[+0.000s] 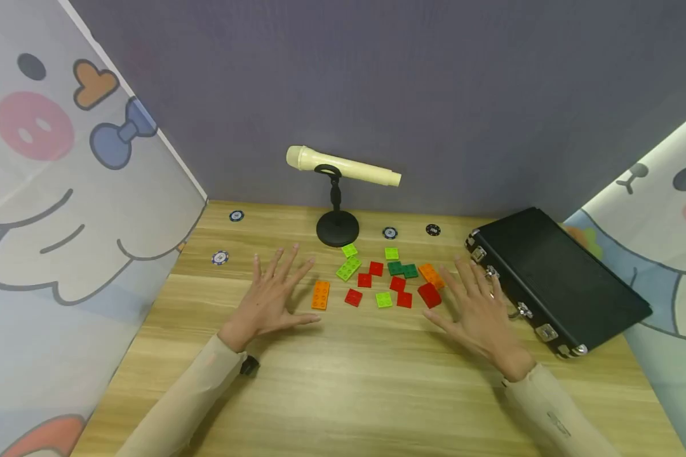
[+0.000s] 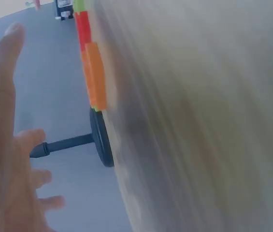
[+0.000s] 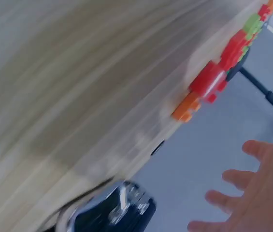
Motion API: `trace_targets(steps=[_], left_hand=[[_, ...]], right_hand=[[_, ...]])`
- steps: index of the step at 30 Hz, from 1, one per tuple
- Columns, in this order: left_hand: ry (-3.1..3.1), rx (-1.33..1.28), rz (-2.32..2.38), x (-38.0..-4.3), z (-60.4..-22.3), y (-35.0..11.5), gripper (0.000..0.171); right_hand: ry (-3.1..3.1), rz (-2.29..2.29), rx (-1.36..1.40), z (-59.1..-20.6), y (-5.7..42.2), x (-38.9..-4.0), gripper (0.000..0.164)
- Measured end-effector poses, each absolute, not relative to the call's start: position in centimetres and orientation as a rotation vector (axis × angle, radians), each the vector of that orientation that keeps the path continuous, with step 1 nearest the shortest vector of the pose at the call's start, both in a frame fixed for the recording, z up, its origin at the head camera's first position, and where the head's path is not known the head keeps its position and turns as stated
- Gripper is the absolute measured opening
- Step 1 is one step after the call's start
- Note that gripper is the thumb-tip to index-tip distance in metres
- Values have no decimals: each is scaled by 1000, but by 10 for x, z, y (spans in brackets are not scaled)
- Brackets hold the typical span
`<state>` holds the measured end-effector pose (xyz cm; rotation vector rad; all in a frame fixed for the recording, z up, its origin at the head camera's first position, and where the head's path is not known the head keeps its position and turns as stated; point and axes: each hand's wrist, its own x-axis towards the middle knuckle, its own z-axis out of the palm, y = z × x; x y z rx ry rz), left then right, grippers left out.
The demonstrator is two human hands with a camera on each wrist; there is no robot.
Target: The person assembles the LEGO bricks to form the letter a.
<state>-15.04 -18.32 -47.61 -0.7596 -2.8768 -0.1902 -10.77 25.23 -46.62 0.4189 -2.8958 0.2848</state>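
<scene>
In the head view, the left hand (image 1: 271, 295) and the right hand (image 1: 480, 311) are both empty, fingers spread, one on either side of the loose toy bricks (image 1: 364, 280), which lie scattered on the wooden table (image 1: 377, 393) in front of the microphone stand (image 1: 337, 228). The left thumb is just beside an orange brick (image 1: 320, 296); the right thumb and forefinger are near a red curved brick (image 1: 429, 295) and a second orange brick (image 1: 432, 276). The step in hand looks like poising over the bricks, and from here a low, level approach from both sides would probably disturb them least. The black case (image 1: 557, 279) sits close on the right hand's outer side, so that hand is best moved inward, clear of the clasps. In the left wrist view, the hand is raised off the tabletop and grasps nothing; lowering the thumb and forefinger to the brick's sides should give a surer pinch than pressing its studs. In the right wrist view, the fingers are again free, with a gap to the red curved brick, whose rounded top may slip, so its flat sides seem the better hold.
</scene>
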Motion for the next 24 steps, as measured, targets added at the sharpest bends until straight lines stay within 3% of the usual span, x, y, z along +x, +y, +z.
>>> trace_targets(steps=[5, 10, 15, 24], left_hand=[[-2975, -731, -385, -144, -477, -168, 106], [-3022, -639, -523, -139, -476, -145, 79], [-3057, -491, -529, -142, -476, -130, 64], [-3083, -469, -653, -145, -478, -127, 45]], right_hand=[[-2921, 407, 596, -458, 224, -113, 83], [-2936, 611, 793, -457, 182, -125, 59], [-3032, 733, 863, -459, 141, -135, 53], [-2974, 485, 1049, -464, 99, -155, 45]])
